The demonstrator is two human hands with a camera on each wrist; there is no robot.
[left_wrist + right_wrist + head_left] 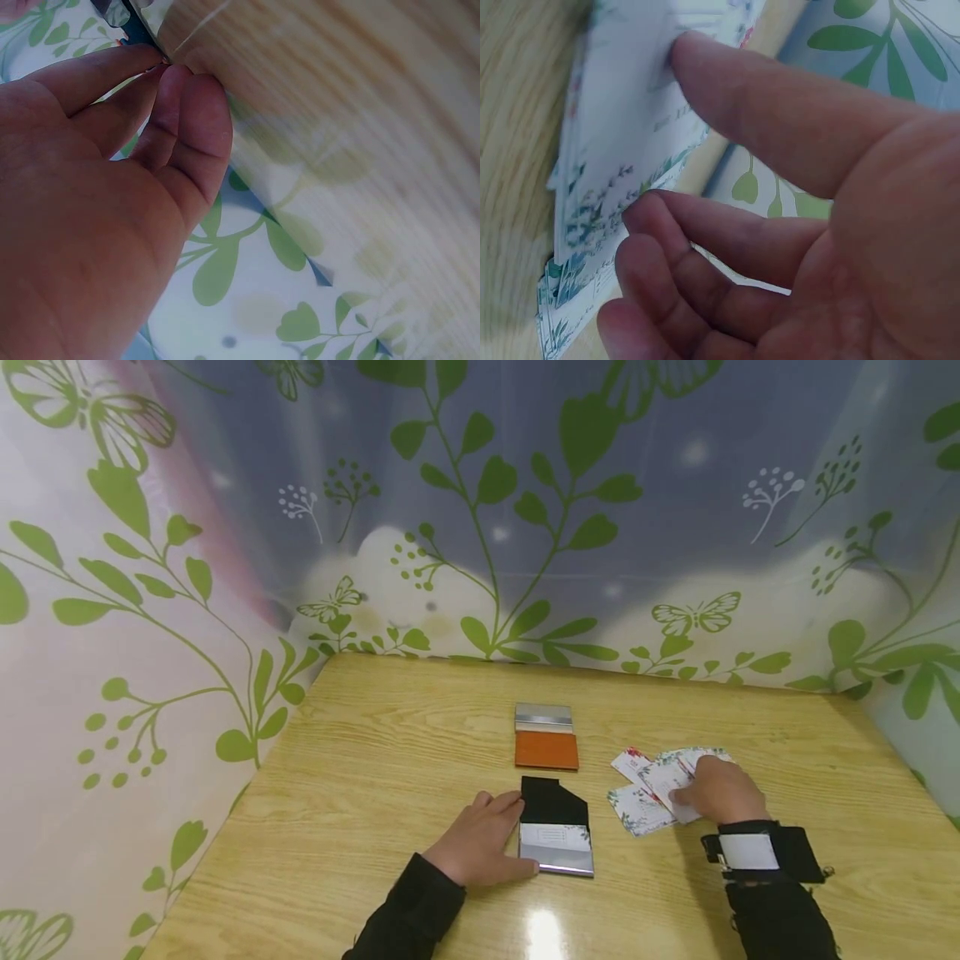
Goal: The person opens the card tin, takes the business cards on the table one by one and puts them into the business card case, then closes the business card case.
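Note:
An opened card case point(557, 852) lies on the table, its black lid flap point(551, 802) pointing away and a printed white card in its silver part. My left hand point(483, 843) rests at its left side, fingers loosely spread at the flap's edge, thumb at the front corner. In the left wrist view the fingertips point(199, 94) meet near the case's dark edge at the top. Several floral printed cards point(641, 806) lie fanned to the right. My right hand point(723, 789) pinches some of them, the thumb point(697, 60) on a card's face and fingers along the edge.
Behind the black case lies a second case with an orange flap point(546, 750) and a silver part point(543, 717). The wood-grain table point(375, 752) meets leaf-patterned cloth walls point(480, 568) at the back and sides. A strap with a white plate point(750, 852) circles the right wrist.

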